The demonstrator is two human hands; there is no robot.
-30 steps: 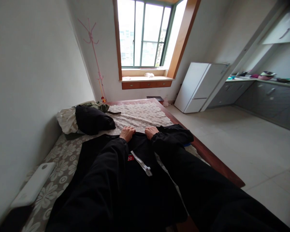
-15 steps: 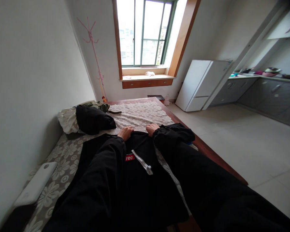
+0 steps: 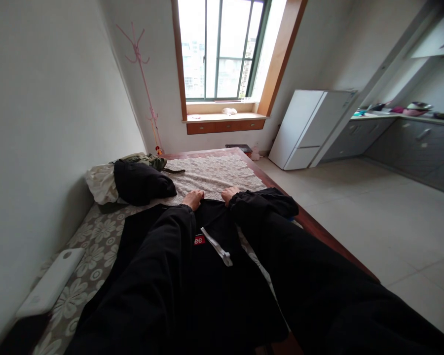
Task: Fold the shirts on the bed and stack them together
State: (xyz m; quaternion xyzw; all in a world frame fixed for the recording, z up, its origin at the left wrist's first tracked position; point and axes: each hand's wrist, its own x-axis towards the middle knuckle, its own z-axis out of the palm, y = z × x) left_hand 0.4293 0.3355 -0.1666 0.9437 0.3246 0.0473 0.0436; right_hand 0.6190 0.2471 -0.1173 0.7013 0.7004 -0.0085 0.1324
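Observation:
A black garment with a white drawstring (image 3: 216,246) and a small red label (image 3: 199,240) lies spread before me; its exact kind I cannot tell. My left hand (image 3: 194,199) has its fingers closed on the garment's far edge. A short way to the right, my right hand (image 3: 229,194) also grips that far edge, with fingers curled over the cloth. Between the hands the black fabric (image 3: 211,208) forms a shallow fold. My black sleeves cover much of the garment on both sides. More dark cloth (image 3: 281,199) lies beside my right wrist.
The garment rests on a table with a patterned lace cloth (image 3: 214,172) and reddish-brown edge (image 3: 329,236). Piled clothes (image 3: 144,182) sit at the far left. A white box-like object (image 3: 52,283) lies by the left wall. Beyond stand a pink coat rack (image 3: 143,81) and white fridge (image 3: 311,128).
My right hand has shifted slightly left and away from me. My left forearm now covers more of the red label. Both hands keep their hold on the garment's edge.

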